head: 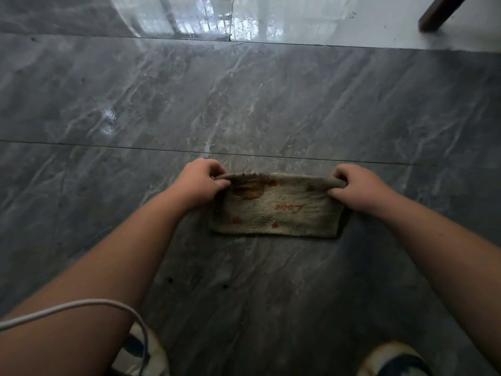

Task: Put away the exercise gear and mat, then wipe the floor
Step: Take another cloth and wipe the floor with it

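Grey marbled floor [271, 104], glossy, filling nearly the whole view, with dark joint lines running across and a bright window glare far beyond the cloth. Two small dark specks on the tile just nearer than the cloth.

Bare forearms reaching forward from both lower corners toward the cloth.

Cloth [273, 210] lying near the middle of the floor, beige and grubby, folded into a long strip (orange-brown stains on it, plus some orange lettering, upside down, too blurred to read). Near edge flat on the tile; far edge lifted slightly and stretched taut.

Left hand [202, 183] at the cloth's left far corner, fingers curled over the edge and thumb under, pinching it. Right hand [357, 185] at the right far corner, clamped on the edge the same way. Hands well apart, one at each end of the cloth.

Dark furniture leg [440, 13], slanted, far beyond the cloth and to its right, foot on the floor.

White cable [81, 306] looping across the left forearm, well nearer than the cloth.

Shoes, pale with dark markings, at the bottom edge: one [138, 354] nearer-left of the cloth, one [393, 359] nearer-right.
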